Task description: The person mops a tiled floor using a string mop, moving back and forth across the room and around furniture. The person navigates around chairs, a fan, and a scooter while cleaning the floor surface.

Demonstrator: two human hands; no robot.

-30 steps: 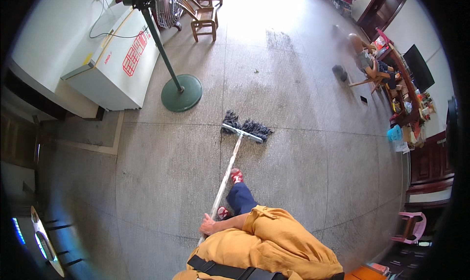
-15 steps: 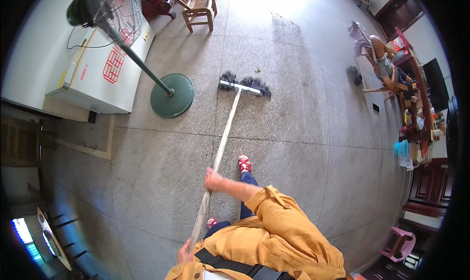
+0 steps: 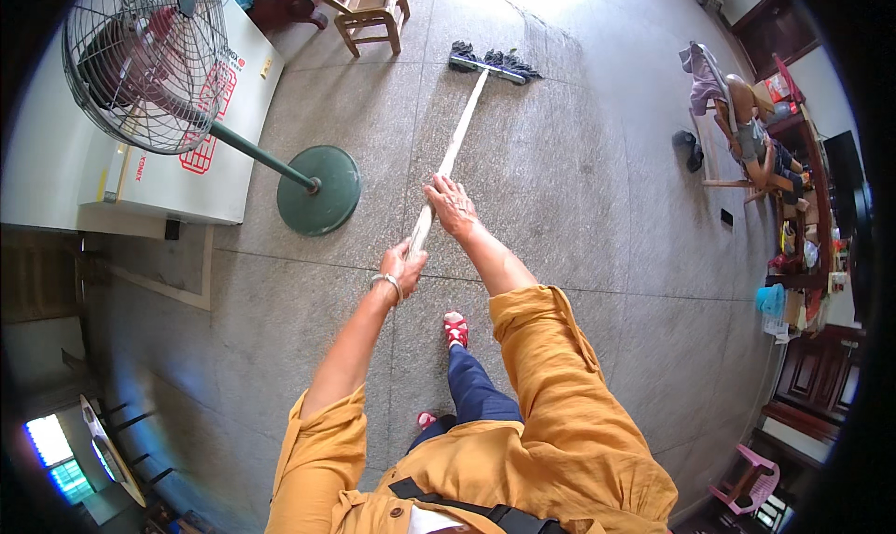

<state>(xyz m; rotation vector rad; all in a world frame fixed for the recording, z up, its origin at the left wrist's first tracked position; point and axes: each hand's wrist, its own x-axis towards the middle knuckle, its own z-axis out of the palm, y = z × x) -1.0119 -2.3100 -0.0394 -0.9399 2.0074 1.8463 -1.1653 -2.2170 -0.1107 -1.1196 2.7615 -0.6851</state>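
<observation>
A flat mop [image 3: 464,128] with a pale pole and a dark, stringy head lies out ahead of me, its head down on the grey speckled floor [image 3: 560,217]. My left hand [image 3: 401,269], with a bangle at the wrist, is wrapped round the lower pole. Farther up, my right hand [image 3: 452,204] grips the same pole, its fingers laid over it fairly straight. The lower end of the pole is hidden at my left hand. Both arms reach well forward, in rolled mustard sleeves.
At the left a green stand fan [image 3: 319,190] stands before a large white box [image 3: 219,161]. Wooden chairs [image 3: 373,7] are at the far left. A seated person [image 3: 751,137] is at the right, near a cluttered table [image 3: 817,207]. A pink stool [image 3: 751,483] stands lower right.
The mop head has slid forward, away from me. Both hands have moved forward; the left came up from near my waist, and the right is now farther ahead on the pole.
</observation>
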